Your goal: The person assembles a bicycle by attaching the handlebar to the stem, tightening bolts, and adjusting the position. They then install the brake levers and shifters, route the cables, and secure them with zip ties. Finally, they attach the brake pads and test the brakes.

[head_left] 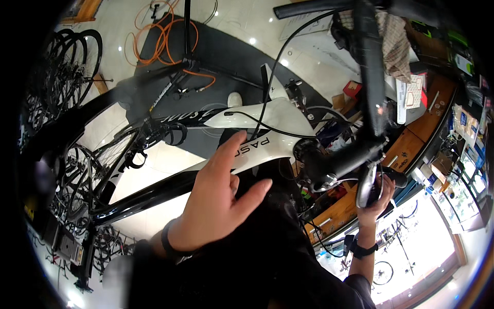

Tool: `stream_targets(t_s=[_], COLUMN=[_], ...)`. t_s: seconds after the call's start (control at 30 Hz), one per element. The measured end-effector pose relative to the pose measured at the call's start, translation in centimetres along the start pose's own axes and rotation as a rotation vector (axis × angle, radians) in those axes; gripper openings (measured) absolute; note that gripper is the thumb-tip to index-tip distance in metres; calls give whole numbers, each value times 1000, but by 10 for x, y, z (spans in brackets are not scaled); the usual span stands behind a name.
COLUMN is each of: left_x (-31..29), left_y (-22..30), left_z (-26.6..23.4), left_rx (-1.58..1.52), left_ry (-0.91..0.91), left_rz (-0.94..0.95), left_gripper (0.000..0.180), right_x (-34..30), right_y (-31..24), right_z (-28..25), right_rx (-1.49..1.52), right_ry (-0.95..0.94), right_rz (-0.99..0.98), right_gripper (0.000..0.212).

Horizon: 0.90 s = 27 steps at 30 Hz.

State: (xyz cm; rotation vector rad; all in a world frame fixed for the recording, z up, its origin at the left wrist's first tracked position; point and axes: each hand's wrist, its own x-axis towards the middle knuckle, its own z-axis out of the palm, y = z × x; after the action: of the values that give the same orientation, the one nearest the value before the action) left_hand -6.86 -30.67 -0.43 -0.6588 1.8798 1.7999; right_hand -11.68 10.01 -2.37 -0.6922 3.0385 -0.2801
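Observation:
A white and black bicycle frame stretches across the middle, with a black stem and handlebar at its right. My left hand hovers over the top tube, thumb and index finger apart, holding nothing. Close to that index fingertip, a black cable curves over the frame and enters a port in the white tube. At the right end of the bar my right hand is wrapped round the brake lever; some of its fingers are hidden behind the lever.
A black repair stand rises from a dark mat, beside a coiled orange hose. Several bicycles stand at the left. A wooden drawer bench crowded with boxes and tools runs along the right.

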Motion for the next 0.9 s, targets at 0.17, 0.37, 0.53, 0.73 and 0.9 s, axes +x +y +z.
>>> stream_targets(t_s=[0.17,0.37,0.53,0.73,0.9], left_x=[-12,-45,-81,-145,-199], left_y=[7,8,-2,-26,-39], left_z=[13,33,62,106,126], left_rx=[72,280,304,22,-80], left_ry=[84,134,268,519,634], left_rz=[121,225,353,343,395], left_gripper=[62,47,39,26,23], right_x=[0,4,-5,-14,-28], right_y=[5,7,32,46,41], right_z=[-15,-36,-33,-23,-22], right_rx=[22,268,328,438,498], right_ry=[-154,-116,-31,36,75], right_rz=[-4,-100,-280,-440,-564], right_gripper=[73,87,90,86,84])
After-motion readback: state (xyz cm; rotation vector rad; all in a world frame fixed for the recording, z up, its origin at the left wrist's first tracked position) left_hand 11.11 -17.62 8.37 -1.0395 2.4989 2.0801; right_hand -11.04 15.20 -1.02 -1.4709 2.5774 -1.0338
